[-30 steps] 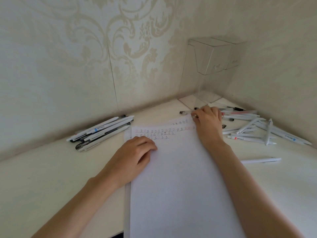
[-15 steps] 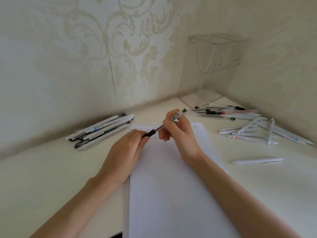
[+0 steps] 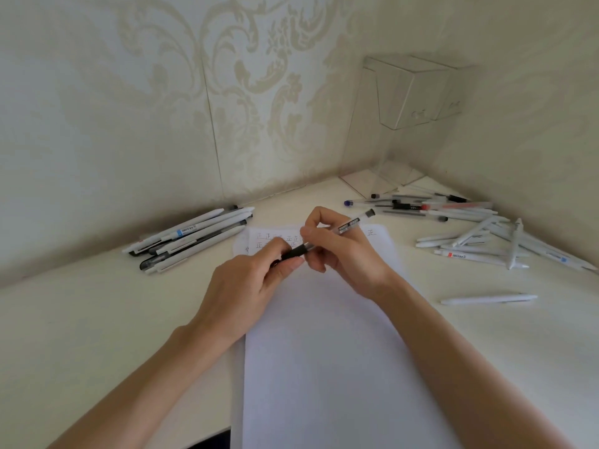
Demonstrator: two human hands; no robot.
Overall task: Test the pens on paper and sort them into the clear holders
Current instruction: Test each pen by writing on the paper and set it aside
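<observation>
The cream desk (image 3: pixel 97 319) fills the lower view, meeting patterned walls at a corner toward 1 o'clock, where the clear holders (image 3: pixel 411 95) stand. A long white paper (image 3: pixel 324 367) runs from 6 o'clock up to the centre, with rows of small written marks at its far end. At 9 o'clock lies a bundle of pens (image 3: pixel 191 238), mostly white; at 3 o'clock a looser scatter of pens (image 3: pixel 479 234) spreads below the holders, and a single white pen (image 3: pixel 489 299) lies apart, nearer the person. Over the paper's far end the left hand (image 3: pixel 246 286) and right hand (image 3: pixel 340 251) meet. Both hold one clear pen (image 3: pixel 327 239): the left grip pinches its black lower section, the right grip closes narrowly round the barrel, the capped end pointing to 2 o'clock.
</observation>
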